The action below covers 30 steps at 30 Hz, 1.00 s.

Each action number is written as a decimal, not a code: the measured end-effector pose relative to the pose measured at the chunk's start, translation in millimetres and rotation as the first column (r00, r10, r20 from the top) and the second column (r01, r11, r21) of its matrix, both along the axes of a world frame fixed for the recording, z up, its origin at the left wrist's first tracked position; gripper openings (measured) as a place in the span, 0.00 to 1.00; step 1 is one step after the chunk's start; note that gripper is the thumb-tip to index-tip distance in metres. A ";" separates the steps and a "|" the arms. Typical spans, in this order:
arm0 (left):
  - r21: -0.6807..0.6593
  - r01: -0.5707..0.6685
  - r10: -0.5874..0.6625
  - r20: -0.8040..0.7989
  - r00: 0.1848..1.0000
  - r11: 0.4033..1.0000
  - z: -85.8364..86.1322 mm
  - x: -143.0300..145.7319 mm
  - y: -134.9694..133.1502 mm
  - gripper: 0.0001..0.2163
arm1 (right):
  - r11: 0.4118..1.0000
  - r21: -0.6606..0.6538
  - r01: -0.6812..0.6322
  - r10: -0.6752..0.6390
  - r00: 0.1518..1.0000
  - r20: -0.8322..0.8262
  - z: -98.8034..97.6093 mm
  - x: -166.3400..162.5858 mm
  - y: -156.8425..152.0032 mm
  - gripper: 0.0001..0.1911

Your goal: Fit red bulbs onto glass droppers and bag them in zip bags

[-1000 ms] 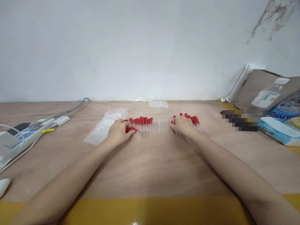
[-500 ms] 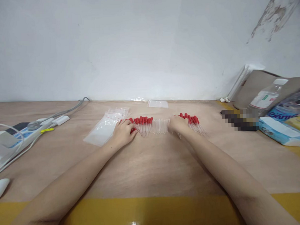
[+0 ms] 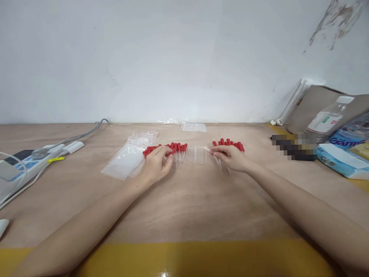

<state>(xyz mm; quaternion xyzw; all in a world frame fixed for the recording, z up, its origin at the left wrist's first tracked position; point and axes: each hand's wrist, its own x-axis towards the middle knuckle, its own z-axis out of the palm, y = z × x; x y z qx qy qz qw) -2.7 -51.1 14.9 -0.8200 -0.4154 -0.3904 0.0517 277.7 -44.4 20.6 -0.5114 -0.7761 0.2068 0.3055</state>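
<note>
Red rubber dropper bulbs (image 3: pixel 150 149) lie in a loose pile on the table, partly under my left hand (image 3: pixel 157 163). Its thumb and fingers are drawn together around a small red bulb, mostly hidden by the fingers. Just right of it is a group of glass droppers with red bulbs (image 3: pixel 179 151). A row of bare glass dropper tubes (image 3: pixel 196 154) lies between my hands. My right hand (image 3: pixel 233 157) pinches a glass tube (image 3: pixel 208 149) that points left over the row's end. Behind and below that hand are more red-bulbed droppers (image 3: pixel 226 142).
Clear zip bags (image 3: pixel 120 159) lie at the left, and another small bag (image 3: pixel 194 127) is near the wall. A power strip (image 3: pixel 25 168) with cables is far left. At the right are a plastic bottle (image 3: pixel 326 117), a tissue pack (image 3: pixel 345 161) and a dark, blurred-out object (image 3: pixel 293 147).
My right hand has shifted right and turned, now showing a glass tube between its fingers. My left hand has moved slightly right, and its fingers have drawn together at the red bulbs.
</note>
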 end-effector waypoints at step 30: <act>-0.245 0.285 -0.288 0.024 0.957 0.927 -25.1 37.9 -16.0 0.09 | 0.820 0.556 -0.137 -0.008 0.968 0.250 -41.6 -38.0 -38.0 0.12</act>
